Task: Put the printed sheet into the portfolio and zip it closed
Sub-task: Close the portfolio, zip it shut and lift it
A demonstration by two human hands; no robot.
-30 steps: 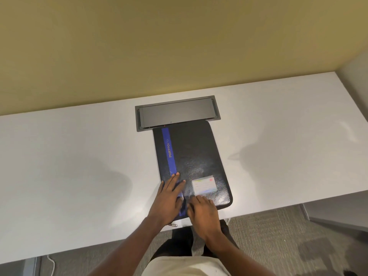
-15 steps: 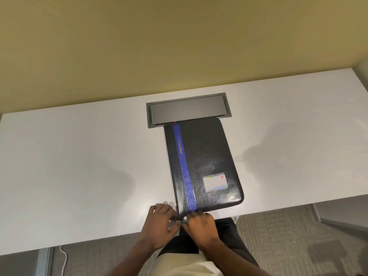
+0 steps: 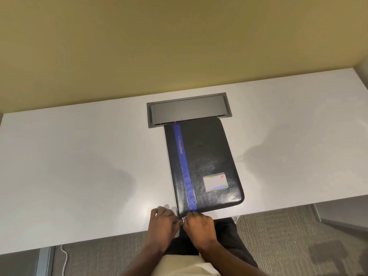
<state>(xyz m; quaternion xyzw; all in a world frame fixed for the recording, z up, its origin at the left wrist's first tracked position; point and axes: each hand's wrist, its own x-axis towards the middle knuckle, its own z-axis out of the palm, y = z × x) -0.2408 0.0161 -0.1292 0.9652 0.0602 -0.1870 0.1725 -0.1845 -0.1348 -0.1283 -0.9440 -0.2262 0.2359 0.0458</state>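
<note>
A black portfolio with a blue stripe and a small card label lies closed on the white desk, its near end at the desk's front edge. Both hands meet at its near left corner. My left hand rests on the desk beside that corner, fingers curled against it. My right hand pinches a small metal zipper pull at the corner. The printed sheet is not visible.
A grey recessed panel sits in the desk just beyond the portfolio's far end. A yellow wall rises behind the desk. Below the front edge are carpet, a white cable and my legs.
Both hands slid off the portfolio's cover toward me and came together at its near left corner. The view also shifted a little.
</note>
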